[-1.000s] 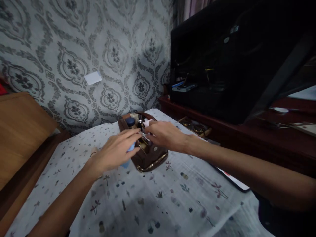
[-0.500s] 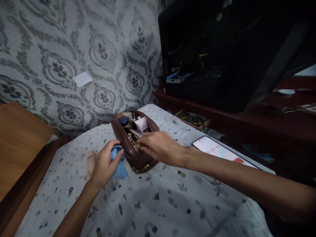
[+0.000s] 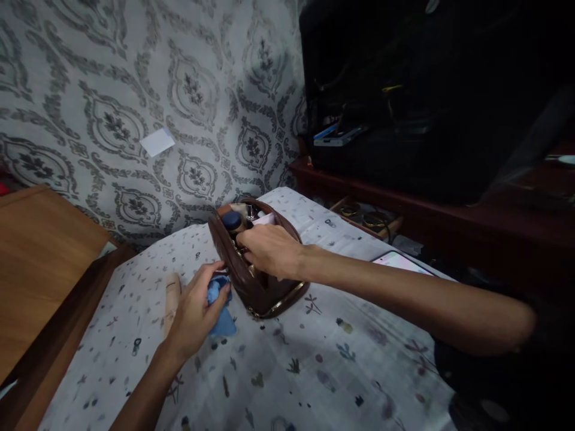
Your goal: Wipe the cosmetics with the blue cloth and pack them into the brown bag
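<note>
A brown zip cosmetics bag lies unzipped on the patterned white sheet. My right hand reaches into it with curled fingers; the bag and the hand itself hide the fingertips. Beside the hand, inside the bag, I see a dark blue lid and a pale pink item. My left hand is closed around a crumpled blue cloth just left of the bag, its fingertips against the bag's side. A beige tube lies left of that hand.
A phone rests on the right edge of the sheet, partly behind my right forearm. Beyond it is an open drawer with bangles inside. A large black screen stands at the right, and a wooden panel borders the left.
My right hand has moved further into the bag, toward its far end, and now covers part of the contents. My left hand keeps hold of the blue cloth. The view has shifted slightly.
</note>
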{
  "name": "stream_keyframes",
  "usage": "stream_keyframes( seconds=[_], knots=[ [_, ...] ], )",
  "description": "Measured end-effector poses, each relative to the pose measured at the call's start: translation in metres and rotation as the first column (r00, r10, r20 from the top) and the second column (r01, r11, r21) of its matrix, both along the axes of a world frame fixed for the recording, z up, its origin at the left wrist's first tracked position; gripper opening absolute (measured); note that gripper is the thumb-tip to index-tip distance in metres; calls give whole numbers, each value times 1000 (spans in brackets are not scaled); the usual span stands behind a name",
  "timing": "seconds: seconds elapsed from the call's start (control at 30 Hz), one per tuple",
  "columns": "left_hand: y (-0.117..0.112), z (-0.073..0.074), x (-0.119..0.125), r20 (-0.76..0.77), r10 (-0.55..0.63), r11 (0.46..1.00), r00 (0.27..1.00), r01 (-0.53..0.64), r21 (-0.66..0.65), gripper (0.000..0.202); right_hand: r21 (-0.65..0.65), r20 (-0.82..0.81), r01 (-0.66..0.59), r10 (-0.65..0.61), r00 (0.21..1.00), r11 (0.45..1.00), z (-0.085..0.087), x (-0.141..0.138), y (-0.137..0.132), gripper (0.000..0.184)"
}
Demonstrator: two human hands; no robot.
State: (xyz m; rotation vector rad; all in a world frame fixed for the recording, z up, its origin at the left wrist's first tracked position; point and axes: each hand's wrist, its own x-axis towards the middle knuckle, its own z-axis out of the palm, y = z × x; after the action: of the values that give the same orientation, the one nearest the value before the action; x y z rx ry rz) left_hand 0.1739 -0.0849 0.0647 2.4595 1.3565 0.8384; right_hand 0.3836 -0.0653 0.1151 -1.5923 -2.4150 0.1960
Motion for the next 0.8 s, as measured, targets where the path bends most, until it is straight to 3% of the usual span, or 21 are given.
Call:
stream_keyframes(
  seconds=[0.4, 0.57, 0.67, 0.73, 0.8],
  knots=[
    [0, -21, -10, 146, -111, 993, 983, 117, -31, 38, 33, -38, 46, -45, 998, 998, -4, 1, -9, 24],
    [-9, -24, -21, 127, -108, 991, 986, 118, -66, 38, 134, -214, 82, -52, 975, 988, -3, 9, -16, 26],
    [-17, -32, -43, 31, -14, 998, 999, 16, -53, 32, 181, -358, 134, -61, 932, 974, -4, 18, -32, 23],
    [-19, -39, -65, -66, 152, 988, 986, -152, 9, 31, 177, -440, 116, -27, 897, 977, -10, 20, -46, 23],
    [-18, -45, -88, -154, 371, 928, 916, -360, 99, 32, 167, -509, 29, 61, 858, 986, -22, 16, -60, 23]
  ],
)
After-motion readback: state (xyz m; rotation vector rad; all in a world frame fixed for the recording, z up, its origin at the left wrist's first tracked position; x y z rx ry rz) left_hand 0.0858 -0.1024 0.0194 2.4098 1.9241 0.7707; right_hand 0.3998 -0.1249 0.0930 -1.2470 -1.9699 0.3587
